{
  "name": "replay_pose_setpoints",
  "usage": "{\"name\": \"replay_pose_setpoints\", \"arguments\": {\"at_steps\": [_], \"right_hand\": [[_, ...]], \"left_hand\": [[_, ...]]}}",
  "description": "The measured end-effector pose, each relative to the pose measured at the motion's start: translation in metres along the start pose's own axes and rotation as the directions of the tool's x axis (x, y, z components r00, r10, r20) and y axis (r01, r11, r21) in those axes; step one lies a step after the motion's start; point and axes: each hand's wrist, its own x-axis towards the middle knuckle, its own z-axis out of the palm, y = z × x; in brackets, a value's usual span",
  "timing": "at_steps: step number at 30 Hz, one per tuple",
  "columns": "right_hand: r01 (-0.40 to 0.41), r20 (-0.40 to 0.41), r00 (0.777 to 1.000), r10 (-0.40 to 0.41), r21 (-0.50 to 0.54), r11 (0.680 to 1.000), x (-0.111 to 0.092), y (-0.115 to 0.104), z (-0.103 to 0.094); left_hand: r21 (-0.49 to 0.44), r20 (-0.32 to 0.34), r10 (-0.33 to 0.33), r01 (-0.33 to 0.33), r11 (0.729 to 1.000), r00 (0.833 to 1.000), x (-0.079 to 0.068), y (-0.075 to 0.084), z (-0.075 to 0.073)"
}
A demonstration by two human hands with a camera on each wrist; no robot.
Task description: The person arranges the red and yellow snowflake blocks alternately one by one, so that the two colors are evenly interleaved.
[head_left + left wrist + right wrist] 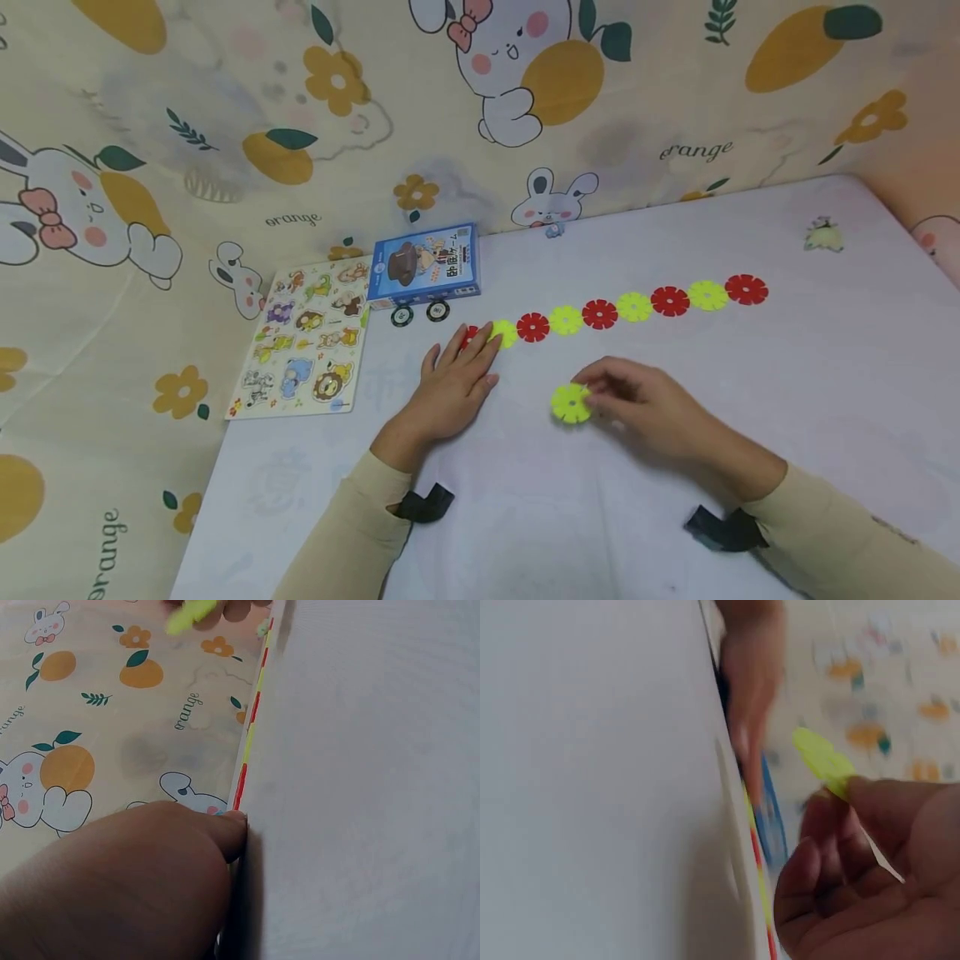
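My right hand [647, 407] pinches a yellow-green notched plastic disc [568, 404] between thumb and fingers, held in front of a row of discs. In the right wrist view the held disc [821, 761] is tilted, its edge between thumb and fingertips. The row alternates red discs [532, 327] and yellow-green discs [566, 320], edge to edge, rising toward a red disc [746, 290] at the right end. My left hand [453, 392] lies flat with fingers extended over the row's left end. Its fingers partly hide a red disc [470, 337] and a yellow-green disc [504, 334].
A blue game box [425, 265] stands behind the left hand, with two black round chips [402, 316] before it. Left of it lies an animal picture board [303, 342]. A small pale green figure [824, 235] is at the far right on the white table [525, 517].
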Motion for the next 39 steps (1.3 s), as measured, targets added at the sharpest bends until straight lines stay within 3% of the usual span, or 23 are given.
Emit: {"name": "replay_pose_setpoints", "arguments": {"at_steps": [3,6,9,13,15,17,19,21,22,25,28,30,32,36,39], "right_hand": [[-0.056,-0.161,0.986,0.049,-0.037,0.998,0.003,0.013,-0.037],[-0.163,-0.328,0.934,0.139,-0.047,0.985,0.003,0.03,-0.075],[-0.285,-0.456,0.842,0.287,0.075,0.956,-0.003,0.051,-0.114],[-0.38,-0.583,0.672,0.457,0.258,0.888,-0.015,0.081,-0.161],[-0.431,-0.638,0.595,0.49,0.261,0.864,-0.022,0.094,-0.179],[-0.478,-0.666,0.542,0.512,0.256,0.84,-0.027,0.103,-0.192],[-0.523,-0.676,0.526,0.516,0.221,0.823,-0.03,0.107,-0.198],[-0.569,-0.675,0.543,0.5,0.143,0.81,-0.03,0.107,-0.2],[-0.586,-0.665,0.565,0.488,0.092,0.805,-0.029,0.106,-0.2],[-0.605,-0.612,0.68,0.403,-0.157,0.781,-0.027,0.099,-0.195],[-0.52,-0.504,0.816,0.283,-0.428,0.739,-0.024,0.093,-0.19],[-0.458,-0.434,0.87,0.234,-0.535,0.71,-0.022,0.091,-0.187],[-0.414,-0.385,0.899,0.208,-0.594,0.689,-0.021,0.09,-0.184],[-0.401,-0.349,0.911,0.219,-0.627,0.668,-0.021,0.089,-0.182],[-0.416,-0.34,0.907,0.248,-0.632,0.654,-0.022,0.088,-0.182]], "left_hand": [[0.001,-0.001,-0.003,0.003,1.0,1.0,0.0,0.001,-0.001],[0.004,0.003,-0.001,0.001,1.0,1.0,0.0,0.002,-0.002],[0.002,0.005,0.003,-0.003,1.0,1.0,0.0,0.002,-0.002],[0.0,0.004,0.005,-0.005,1.0,1.0,0.0,0.001,-0.002],[0.001,0.004,0.005,-0.005,1.0,1.0,0.0,0.001,-0.003],[0.002,0.003,0.003,-0.003,1.0,1.0,0.0,0.001,-0.003],[-0.001,0.002,0.001,-0.001,1.0,1.0,0.0,0.001,-0.003],[-0.003,0.005,-0.001,0.001,1.0,1.0,0.0,0.001,-0.003],[-0.003,0.005,-0.001,0.001,1.0,1.0,0.0,0.001,-0.003],[-0.006,0.007,-0.003,0.003,1.0,1.0,0.0,0.0,-0.003],[-0.004,0.007,-0.005,0.005,1.0,1.0,0.0,0.0,-0.002],[-0.004,0.007,-0.003,0.003,1.0,1.0,0.0,0.0,-0.001],[-0.001,0.005,0.0,0.0,1.0,1.0,0.0,-0.001,0.0],[0.003,-0.003,0.007,-0.007,1.0,1.0,0.0,-0.001,0.001],[0.007,-0.006,0.012,-0.012,1.0,1.0,0.0,-0.002,0.001]]}}
